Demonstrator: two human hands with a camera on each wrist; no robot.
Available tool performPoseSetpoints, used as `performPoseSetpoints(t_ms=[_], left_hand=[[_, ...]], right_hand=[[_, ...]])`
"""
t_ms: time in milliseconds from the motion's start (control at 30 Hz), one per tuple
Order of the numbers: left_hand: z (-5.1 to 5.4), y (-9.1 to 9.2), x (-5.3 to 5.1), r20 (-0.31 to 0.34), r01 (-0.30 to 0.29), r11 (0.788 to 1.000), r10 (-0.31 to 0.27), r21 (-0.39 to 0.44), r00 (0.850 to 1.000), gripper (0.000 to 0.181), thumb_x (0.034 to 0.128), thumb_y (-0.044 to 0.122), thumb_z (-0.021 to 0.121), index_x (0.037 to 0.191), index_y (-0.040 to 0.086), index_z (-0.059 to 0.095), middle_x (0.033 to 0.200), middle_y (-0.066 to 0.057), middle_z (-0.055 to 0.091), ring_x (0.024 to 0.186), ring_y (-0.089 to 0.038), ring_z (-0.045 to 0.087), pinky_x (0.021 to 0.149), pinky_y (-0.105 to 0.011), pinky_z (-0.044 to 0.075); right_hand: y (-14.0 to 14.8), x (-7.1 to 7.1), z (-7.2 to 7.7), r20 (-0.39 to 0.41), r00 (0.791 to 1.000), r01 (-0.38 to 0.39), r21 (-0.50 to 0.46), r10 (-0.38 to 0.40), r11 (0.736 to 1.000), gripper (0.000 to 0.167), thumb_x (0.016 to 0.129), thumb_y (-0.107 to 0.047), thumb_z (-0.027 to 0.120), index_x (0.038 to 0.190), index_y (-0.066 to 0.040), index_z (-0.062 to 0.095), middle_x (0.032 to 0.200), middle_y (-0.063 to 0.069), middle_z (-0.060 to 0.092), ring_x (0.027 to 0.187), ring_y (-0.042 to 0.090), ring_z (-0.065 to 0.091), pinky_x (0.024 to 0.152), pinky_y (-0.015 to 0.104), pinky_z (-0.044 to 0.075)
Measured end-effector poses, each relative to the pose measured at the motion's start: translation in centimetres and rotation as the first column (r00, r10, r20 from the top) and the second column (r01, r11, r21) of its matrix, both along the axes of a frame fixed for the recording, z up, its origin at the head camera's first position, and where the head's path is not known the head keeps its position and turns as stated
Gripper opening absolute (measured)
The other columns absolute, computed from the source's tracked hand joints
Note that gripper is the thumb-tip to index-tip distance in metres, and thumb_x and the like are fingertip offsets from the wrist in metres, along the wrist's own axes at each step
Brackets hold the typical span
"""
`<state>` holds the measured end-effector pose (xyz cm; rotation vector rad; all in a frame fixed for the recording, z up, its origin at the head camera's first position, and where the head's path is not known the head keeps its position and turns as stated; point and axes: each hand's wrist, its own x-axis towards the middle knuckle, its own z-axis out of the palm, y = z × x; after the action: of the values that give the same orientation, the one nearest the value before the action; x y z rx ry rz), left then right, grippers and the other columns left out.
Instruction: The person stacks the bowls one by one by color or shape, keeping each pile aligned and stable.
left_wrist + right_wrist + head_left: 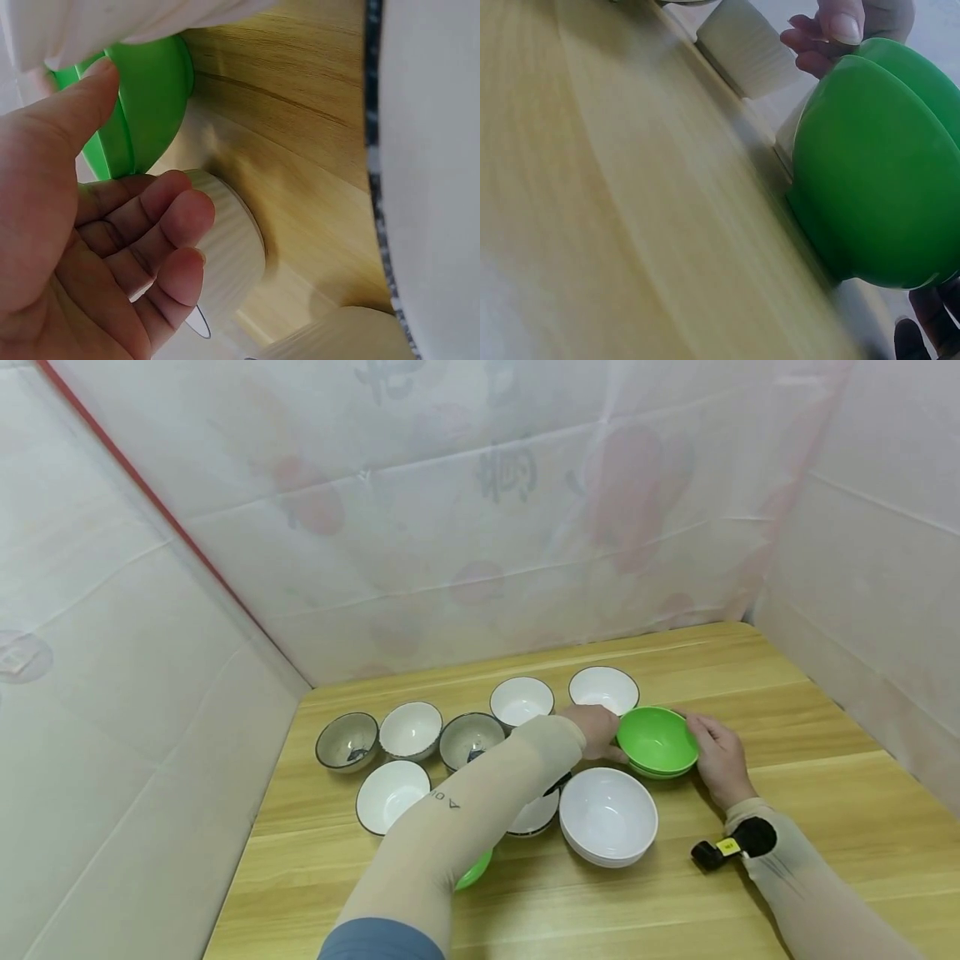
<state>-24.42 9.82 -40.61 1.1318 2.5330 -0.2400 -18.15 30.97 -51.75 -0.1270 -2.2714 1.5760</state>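
Observation:
Two nested green bowls (pixel 657 739) are at the right of the bowl group, between my two hands. My left hand (pixel 597 733) pinches their left edge; in the left wrist view its thumb lies on the green bowls (pixel 150 105) and the other fingers are curled. My right hand (pixel 722 758) grips the opposite edge, with dark fingertips (pixel 911 339) under the bowls in the right wrist view. Whether their base touches the table cannot be told. Just in front stand stacked white bowls (pixel 607 814). Behind is a dark-rimmed white bowl (pixel 603 687).
On the wooden table (pixel 810 760), several patterned bowls stand leftward, including a grey bowl (pixel 347 743) and a white bowl (pixel 392 795). Another green bowl (pixel 474 870) is partly hidden under my left arm. Sheeted walls (pixel 465 527) enclose the table's back and sides.

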Motion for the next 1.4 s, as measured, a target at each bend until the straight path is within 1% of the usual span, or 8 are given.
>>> performPoseSetpoints(t_ms=[400,500,667,767,900,1067,1167,1400], left_hand=[[-0.6,-0.7,-0.6,0.012,-0.028,0.999,0.028,0.043,1.0,0.039,0.0856,0.062,0.058,0.098,0.025,0.061,0.098,0.012,0.064,0.091,-0.004,0.059,0.085,-0.022,0.047],[-0.2,-1.5,-0.6,0.009,-0.038,0.996,0.037,0.085,0.999,0.041,0.0865,0.061,0.059,0.103,0.023,0.062,0.1,0.01,0.065,0.092,-0.005,0.058,0.084,-0.022,0.047],[0.9,-3.5,-0.8,0.023,-0.096,0.983,0.094,0.155,0.995,0.046,0.0895,0.058,0.056,0.111,0.018,0.062,0.102,0.008,0.063,0.093,-0.007,0.057,0.081,-0.023,0.047],[1.4,-4.9,-1.1,0.04,-0.13,0.974,0.124,0.187,0.991,0.053,0.0915,0.057,0.054,0.123,0.014,0.06,0.115,0.005,0.063,0.103,-0.01,0.058,0.086,-0.025,0.047],[1.9,-6.8,-1.6,0.061,-0.157,0.957,0.147,0.244,0.987,0.06,0.0926,0.055,0.054,0.134,0.012,0.055,0.128,0.001,0.061,0.115,-0.013,0.056,0.096,-0.028,0.045],[2.5,-9.3,-2.1,0.057,-0.153,0.93,0.142,0.334,0.988,0.057,0.0933,0.051,0.056,0.133,0.01,0.057,0.1,0.004,0.068,0.091,-0.007,0.062,0.086,-0.025,0.049],[2.8,-10.9,-2.2,0.054,-0.148,0.91,0.138,0.386,0.989,0.053,0.0943,0.046,0.057,0.131,0.008,0.057,0.087,0.005,0.065,0.081,-0.006,0.059,0.081,-0.024,0.048],[3.2,-14.9,-1.6,0.138,-0.254,0.849,0.214,0.464,0.967,0.055,0.0947,0.043,0.058,0.135,0.005,0.054,0.089,0.002,0.062,0.079,-0.011,0.057,0.071,-0.025,0.048]], right_hand=[[-0.4,-0.3,0.0,0.023,1.0,-0.015,-0.007,0.015,1.0,0.052,0.103,-0.04,0.038,0.13,0.0,0.058,0.127,0.015,0.058,0.113,-0.001,0.05,0.087,0.006,0.04],[-0.4,-0.5,-0.2,0.024,0.999,-0.047,-0.014,0.047,0.999,0.053,0.104,-0.04,0.035,0.132,0.0,0.056,0.131,0.019,0.055,0.117,0.002,0.05,0.089,0.007,0.04],[-0.2,-0.6,-0.3,0.033,0.996,-0.079,0.004,0.079,0.997,0.054,0.105,-0.04,0.029,0.135,-0.003,0.054,0.136,0.018,0.052,0.122,0.004,0.047,0.091,0.007,0.038],[0.0,-0.7,-0.4,0.031,0.997,-0.077,0.016,0.076,0.997,0.053,0.105,-0.04,0.028,0.135,-0.004,0.054,0.135,0.016,0.053,0.12,0.003,0.046,0.091,0.007,0.037],[0.1,-0.7,-0.4,0.0,0.997,-0.083,-0.009,0.083,0.996,0.053,0.106,-0.037,0.03,0.133,0.001,0.054,0.129,0.009,0.057,0.117,0.0,0.048,0.091,0.008,0.038],[0.2,-0.7,-0.4,-0.031,0.996,-0.09,-0.059,0.088,0.994,0.052,0.106,-0.035,0.032,0.131,0.006,0.054,0.121,-0.007,0.059,0.113,-0.003,0.049,0.091,0.008,0.038],[0.2,-0.7,-0.5,-0.025,0.996,-0.081,-0.05,0.08,0.995,0.053,0.106,-0.034,0.032,0.132,0.007,0.052,0.121,-0.008,0.059,0.113,-0.003,0.049,0.09,0.008,0.038],[0.2,-0.8,-0.5,-0.01,0.997,-0.074,-0.048,0.074,0.996,0.055,0.106,-0.037,0.031,0.132,0.006,0.052,0.121,-0.008,0.058,0.113,-0.003,0.048,0.09,0.007,0.038]])
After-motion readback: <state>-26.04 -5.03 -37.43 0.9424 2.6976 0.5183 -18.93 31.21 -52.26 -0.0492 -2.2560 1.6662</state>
